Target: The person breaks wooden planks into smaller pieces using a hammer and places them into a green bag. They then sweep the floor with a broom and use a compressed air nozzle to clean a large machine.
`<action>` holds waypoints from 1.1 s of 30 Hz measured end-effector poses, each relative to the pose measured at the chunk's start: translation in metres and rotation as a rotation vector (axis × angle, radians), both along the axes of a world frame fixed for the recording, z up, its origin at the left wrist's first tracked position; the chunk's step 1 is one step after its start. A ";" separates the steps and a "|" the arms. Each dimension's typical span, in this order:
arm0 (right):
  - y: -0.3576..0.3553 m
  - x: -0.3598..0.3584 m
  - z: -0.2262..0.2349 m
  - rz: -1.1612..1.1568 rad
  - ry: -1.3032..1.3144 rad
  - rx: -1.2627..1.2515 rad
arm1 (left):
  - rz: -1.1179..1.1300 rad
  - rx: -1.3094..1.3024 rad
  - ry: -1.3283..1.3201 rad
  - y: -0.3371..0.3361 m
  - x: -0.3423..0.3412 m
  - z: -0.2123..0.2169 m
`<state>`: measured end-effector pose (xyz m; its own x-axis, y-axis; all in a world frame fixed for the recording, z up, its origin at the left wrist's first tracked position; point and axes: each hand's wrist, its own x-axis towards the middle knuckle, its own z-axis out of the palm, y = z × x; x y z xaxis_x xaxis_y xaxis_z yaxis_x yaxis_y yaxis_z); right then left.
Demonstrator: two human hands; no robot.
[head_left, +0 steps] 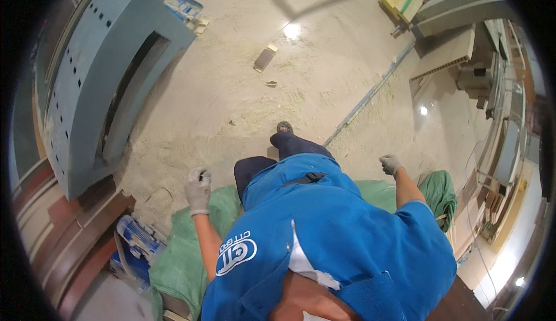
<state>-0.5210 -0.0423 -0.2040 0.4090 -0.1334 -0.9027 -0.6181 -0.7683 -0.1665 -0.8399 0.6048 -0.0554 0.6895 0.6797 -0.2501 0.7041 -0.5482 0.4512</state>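
Note:
My left hand (198, 192), in a pale grey work glove, hangs out to my left above the floor, beside a green sack (188, 254). Its fingers are curled in, and a small dark spot shows among them; what it is I cannot make out. Out to my right, my right hand (391, 164) wears a similar glove and is closed in a loose fist, with nothing seen in it. Another green bundle (438, 196) lies close to that arm. Neither hand touches anything outside its grip.
A large grey-blue machine housing (110, 72) with a long slot stands at the left, above brown boards (75, 234). Pale dust and a small brown block (266, 58) lie on the floor (231, 83). A metal strip (370, 95) crosses it. Panels (446, 54) lean at the right.

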 end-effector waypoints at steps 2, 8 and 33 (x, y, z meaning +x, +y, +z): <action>0.003 -0.002 0.007 -0.513 -0.136 0.125 | -0.046 -0.103 0.155 0.009 0.036 -0.025; 0.134 0.034 -0.001 -0.136 -0.217 0.240 | -0.151 -0.217 0.072 0.038 0.177 -0.076; 0.245 0.051 -0.057 -0.758 0.493 -0.395 | -0.428 0.124 0.592 0.091 0.612 -0.714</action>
<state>-0.4698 0.2024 -0.2614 -0.3190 -0.5337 -0.7832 -0.9010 -0.0855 0.4252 -0.2279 0.6955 -0.7692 0.6740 0.4292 -0.6012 0.5240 -0.8515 -0.0204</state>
